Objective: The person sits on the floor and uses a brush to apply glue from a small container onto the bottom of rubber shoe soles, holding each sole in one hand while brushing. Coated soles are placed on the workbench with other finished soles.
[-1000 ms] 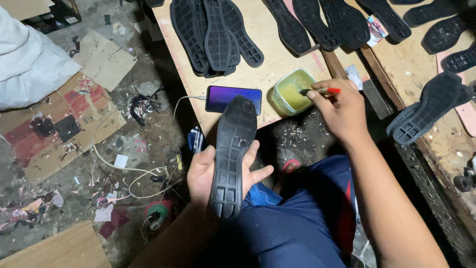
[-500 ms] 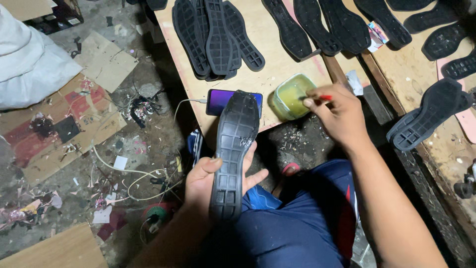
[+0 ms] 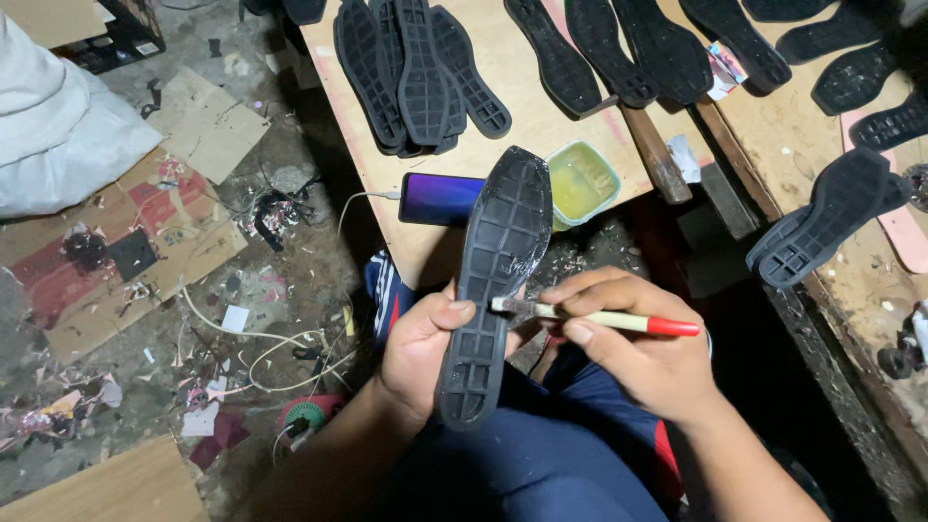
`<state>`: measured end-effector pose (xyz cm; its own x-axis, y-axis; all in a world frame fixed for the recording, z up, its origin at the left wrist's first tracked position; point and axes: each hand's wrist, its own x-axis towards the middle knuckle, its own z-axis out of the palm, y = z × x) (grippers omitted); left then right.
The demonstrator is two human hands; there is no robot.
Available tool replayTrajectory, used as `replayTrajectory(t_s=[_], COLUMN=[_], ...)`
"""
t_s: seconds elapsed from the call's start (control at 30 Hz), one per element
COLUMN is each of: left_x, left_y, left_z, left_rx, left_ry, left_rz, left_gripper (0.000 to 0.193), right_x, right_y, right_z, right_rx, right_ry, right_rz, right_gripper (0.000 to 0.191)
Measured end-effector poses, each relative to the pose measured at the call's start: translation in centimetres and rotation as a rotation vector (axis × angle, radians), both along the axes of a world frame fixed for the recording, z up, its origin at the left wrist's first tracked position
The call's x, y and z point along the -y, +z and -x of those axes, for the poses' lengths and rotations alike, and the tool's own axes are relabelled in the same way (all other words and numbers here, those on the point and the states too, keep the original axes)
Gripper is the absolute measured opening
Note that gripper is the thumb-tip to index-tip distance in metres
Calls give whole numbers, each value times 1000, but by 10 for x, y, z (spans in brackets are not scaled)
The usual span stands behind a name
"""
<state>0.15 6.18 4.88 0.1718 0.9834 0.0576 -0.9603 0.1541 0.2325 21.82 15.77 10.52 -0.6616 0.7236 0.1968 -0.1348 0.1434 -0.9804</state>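
Observation:
My left hand (image 3: 418, 346) grips a black rubber shoe sole (image 3: 493, 261) from beneath, thumb across its ribbed face, toe pointing away from me. A wet glossy patch shows on the sole's right edge near the middle. My right hand (image 3: 638, 338) holds a small brush (image 3: 599, 317) with a pale handle and red end. Its bristles touch the sole's right edge near my left thumb. A green tub of yellowish glue (image 3: 581, 182) sits on the wooden board just beyond the sole's toe.
A phone (image 3: 440, 198) with a lit screen lies on the board (image 3: 527, 116), plugged into a white cable. Several black soles (image 3: 416, 72) lie further along the board and on the bench (image 3: 822, 135) at right. Cardboard, wires and scraps litter the floor at left.
My right hand came back from the glue tub and brought the brush down onto the sole. The left hand lifted and tilted the sole closer.

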Motion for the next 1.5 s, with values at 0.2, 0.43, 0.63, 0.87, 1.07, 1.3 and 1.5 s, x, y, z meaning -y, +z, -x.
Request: replayTrajectory(t_s=[0.2,0.43,0.63,0.87,1.07,1.3,1.5], left_x=[0,0,-1,-5,-10,-19,-20], left_y=[0,-5,-3,7,10,8,6], left_z=[-1,-2,-1,-3,-5,-3,-7], left_rx=[-107,-4,10,-3,-92,-36,19], left_ry=[48,13,-6,5,58,63,21], left_rz=[195,31,5,24,52,68,-110], left_gripper=[54,53,55,64,66,72,62], right_x=[5,6,6,7,13,18,16], right_y=[21,24,27,34,37,33,33], right_z=[2,9,7,7,-3,-4,-1], right_rx=[87,159,226,224,218,142,181], right_ry=[-140,-108,-77,-59,-11,52,-54], right_rz=[-350,-455,-540,-495,-447,-363,-475], right_gripper=[12,14,15,18,16,16,17])
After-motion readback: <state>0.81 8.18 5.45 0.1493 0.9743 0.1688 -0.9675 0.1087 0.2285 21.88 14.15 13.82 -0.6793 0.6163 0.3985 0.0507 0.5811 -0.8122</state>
